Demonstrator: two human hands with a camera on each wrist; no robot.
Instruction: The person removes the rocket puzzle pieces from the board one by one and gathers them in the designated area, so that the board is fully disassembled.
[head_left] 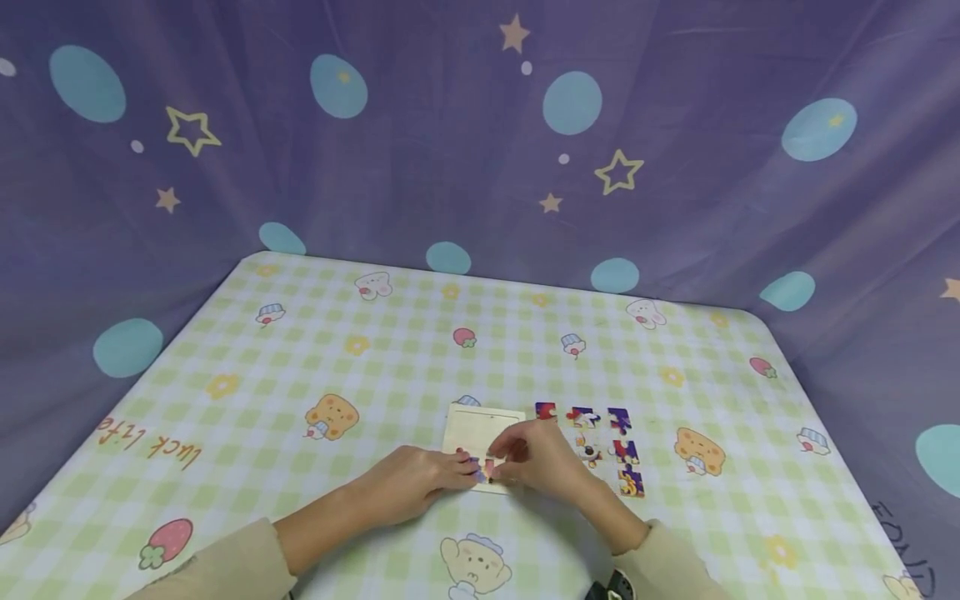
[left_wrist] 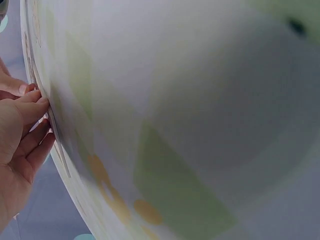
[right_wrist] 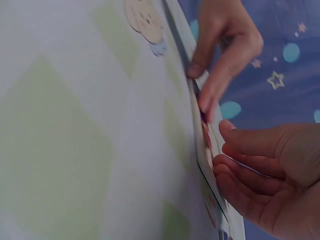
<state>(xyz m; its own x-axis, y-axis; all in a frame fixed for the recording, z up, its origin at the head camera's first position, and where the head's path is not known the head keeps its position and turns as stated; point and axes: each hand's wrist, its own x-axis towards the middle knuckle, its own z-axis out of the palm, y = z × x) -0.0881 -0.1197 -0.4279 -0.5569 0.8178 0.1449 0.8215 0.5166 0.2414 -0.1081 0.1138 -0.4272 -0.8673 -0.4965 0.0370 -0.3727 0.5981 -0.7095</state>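
A pale puzzle tray (head_left: 468, 429) lies on the table, with colourful jigsaw pieces (head_left: 480, 472) along its near side. My left hand (head_left: 411, 483) reaches in from the left, its straight fingertips on the pieces at the near left. In the right wrist view, the left thumb (right_wrist: 196, 69) is at the tray's edge. My right hand (head_left: 542, 457) is over the tray's right part, its bent fingertips close around a small piece (head_left: 490, 468). Seen from the right wrist, a gap shows between the right thumb (right_wrist: 229, 126) and fingers. The palm hides the tray's right side.
Several loose jigsaw pieces, such as a purple and red piece (head_left: 626, 452), lie right of the tray, some partly behind the right hand. A green checked cloth (head_left: 300, 350) with cartoon prints covers the table. A purple curtain (head_left: 450, 150) hangs behind.
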